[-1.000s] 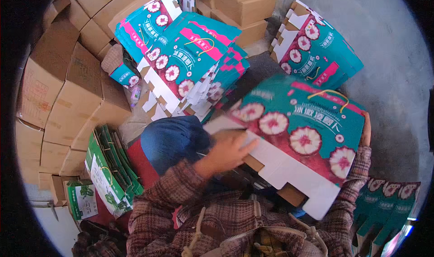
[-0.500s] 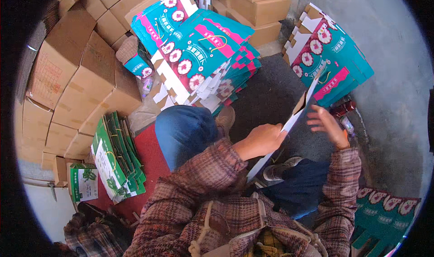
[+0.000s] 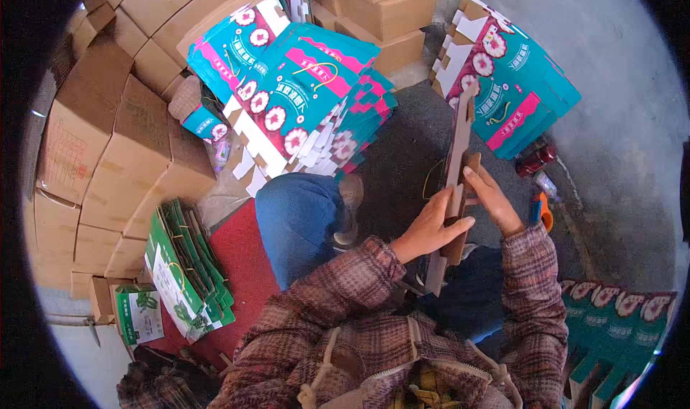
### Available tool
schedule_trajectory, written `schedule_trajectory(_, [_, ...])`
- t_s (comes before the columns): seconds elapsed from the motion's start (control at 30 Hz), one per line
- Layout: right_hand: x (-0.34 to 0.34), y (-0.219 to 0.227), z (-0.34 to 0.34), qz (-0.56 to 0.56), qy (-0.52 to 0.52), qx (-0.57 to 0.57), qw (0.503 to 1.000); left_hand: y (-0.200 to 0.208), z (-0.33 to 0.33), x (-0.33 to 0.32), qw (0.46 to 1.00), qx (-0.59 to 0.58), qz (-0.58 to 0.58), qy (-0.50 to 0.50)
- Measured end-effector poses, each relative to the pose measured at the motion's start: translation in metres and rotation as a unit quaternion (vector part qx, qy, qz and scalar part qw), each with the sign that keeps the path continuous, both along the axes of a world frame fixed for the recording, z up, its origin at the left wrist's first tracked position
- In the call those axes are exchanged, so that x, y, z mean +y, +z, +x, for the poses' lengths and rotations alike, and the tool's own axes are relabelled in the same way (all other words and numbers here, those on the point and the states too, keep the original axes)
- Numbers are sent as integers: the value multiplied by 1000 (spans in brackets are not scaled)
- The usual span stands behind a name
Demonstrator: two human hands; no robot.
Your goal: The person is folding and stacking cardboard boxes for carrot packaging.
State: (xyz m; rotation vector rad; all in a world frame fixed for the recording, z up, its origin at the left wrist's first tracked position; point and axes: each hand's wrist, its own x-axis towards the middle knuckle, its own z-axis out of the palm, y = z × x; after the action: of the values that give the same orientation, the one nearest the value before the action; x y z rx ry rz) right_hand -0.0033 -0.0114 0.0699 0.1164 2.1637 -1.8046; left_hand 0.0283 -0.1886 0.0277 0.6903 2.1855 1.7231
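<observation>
Cardboard carton [image 3: 458, 143] stands between left hand [image 3: 429, 229], grasping it, and right hand [image 3: 497, 203], touching, grip unclear.

I can see white characters [image 3: 290, 101] on the teal cartons [image 3: 298, 85]. Faded red print [image 3: 67, 152] marks a brown box [image 3: 86, 118]; a green-and-white carton [image 3: 140, 315] bears small lettering [image 3: 125, 315].

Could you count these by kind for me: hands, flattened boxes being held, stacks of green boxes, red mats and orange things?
Hands: 2 (left hand, right hand)
Held box: 1
Green box stack: 1
Red mat: 1
Orange thing: 1
Total: 6
</observation>
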Motion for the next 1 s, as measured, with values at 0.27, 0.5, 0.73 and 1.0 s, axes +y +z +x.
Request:
schedule_trajectory(0.27, [15,-32,-5,-16,-53,-68,996,-42,-12,-11,996,5,1,92])
schedule_trajectory(0.5, [63,-13,-25,5,-137,24,990,-27,-27,-45,974,112,5,198])
schedule_trajectory(0.73, [100,-12,-37,13,-307,61,950,-32,-23,-87,987,132,-69,58])
schedule_trajectory(1.0, [105,-32,-46,42,-247,66,966,-17,-22,-74,959,203,-197,-6])
